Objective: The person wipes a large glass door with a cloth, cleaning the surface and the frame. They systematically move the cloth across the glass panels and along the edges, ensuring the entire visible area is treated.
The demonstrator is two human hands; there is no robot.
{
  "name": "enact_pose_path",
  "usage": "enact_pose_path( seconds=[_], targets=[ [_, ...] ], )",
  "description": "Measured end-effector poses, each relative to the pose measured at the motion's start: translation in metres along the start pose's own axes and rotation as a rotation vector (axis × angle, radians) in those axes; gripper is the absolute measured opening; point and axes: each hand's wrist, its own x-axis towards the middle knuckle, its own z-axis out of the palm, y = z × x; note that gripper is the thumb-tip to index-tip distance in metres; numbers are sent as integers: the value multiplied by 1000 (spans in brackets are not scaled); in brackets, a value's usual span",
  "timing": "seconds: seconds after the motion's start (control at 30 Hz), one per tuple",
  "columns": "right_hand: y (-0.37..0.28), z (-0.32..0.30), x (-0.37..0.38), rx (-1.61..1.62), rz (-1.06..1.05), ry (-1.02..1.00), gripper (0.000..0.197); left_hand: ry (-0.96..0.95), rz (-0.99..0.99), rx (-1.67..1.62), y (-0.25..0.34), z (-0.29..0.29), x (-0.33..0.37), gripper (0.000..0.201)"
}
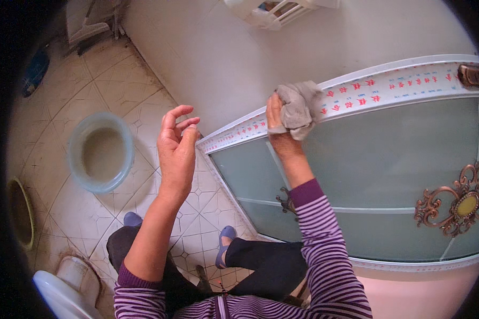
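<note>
A crumpled grey cloth (pixel 299 106) is bunched in my right hand (pixel 285 142), which is closed around it. It presses against the white edge (pixel 351 95) of a frosted-glass door, where a film with red and blue print covers the frame. To the left, my left hand (pixel 176 151) is held in the air with its fingers loosely bent and apart, nothing in them. That hand is close to the far end of the door edge. A copper-coloured scrollwork ornament (pixel 455 201) with a yellowish oval centre sits on the glass (pixel 367 159).
A pale blue basin (pixel 100 183) with cloudy water stands on the tiled floor at left. A greenish-rimmed container (pixel 29 212) is at the far left edge. The light wall (pixel 207 53) rises beyond the door, with a white rack (pixel 282 13) at the top.
</note>
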Motion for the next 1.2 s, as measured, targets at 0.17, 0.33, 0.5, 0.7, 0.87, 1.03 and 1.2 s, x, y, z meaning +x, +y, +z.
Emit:
enact_pose_path(
  seconds=[0.17,0.33,0.5,0.7,0.87,1.03,1.2],
  targets=[
    [6,1,-1,-760,-484,-40,36,42,15,42,12,-15,4,31],
    [-28,-36,-17,-827,-453,-38,52,-20,-102,4,0,-1,1,31],
    [-49,-77,-10,-805,-419,227,55,-57,-61,22,-7,16,-6,31],
    [-85,-114,9,-1284,-382,251,42,-79,-86,15,-7,22,-7,31],
    [-81,-125,21,-1193,-431,205,40,-57,-48,-29,-1,15,-2,31],
    [-15,-71,-8,-1060,-494,42,41,21,-11,-37,17,4,4,31],
    [52,37,-76,-760,-345,-174,44,36,-34,-8,20,-12,4,31]
  ],
)
